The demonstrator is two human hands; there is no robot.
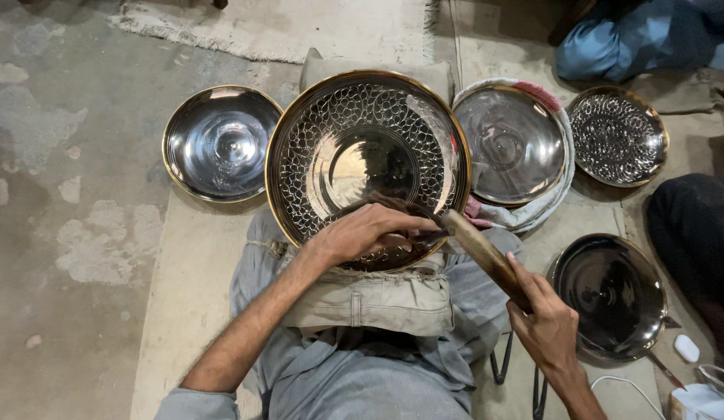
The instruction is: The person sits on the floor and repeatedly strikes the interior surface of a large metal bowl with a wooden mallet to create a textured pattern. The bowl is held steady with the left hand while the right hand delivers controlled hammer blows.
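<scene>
Large engraved metal bowl (367, 167) lies under left hand (367, 231), whose fingers pinch a thin chisel (393, 207). Right hand (545, 319) grips wooden mallet (484, 255), just beside bowl's rim.

Your left hand (362, 233) covers the near rim of the big patterned bowl (367, 163), so you can't see the pattern under the fingers, and the thin tool (404, 208) it pinches is too blurred to make out the tip. The wooden handle (486, 257) disappears inside your right hand (545, 319). Off past that hand, the white things (704, 393) get chopped by the frame edge, same with the blue-sleeved person (634, 35) up top.
</scene>
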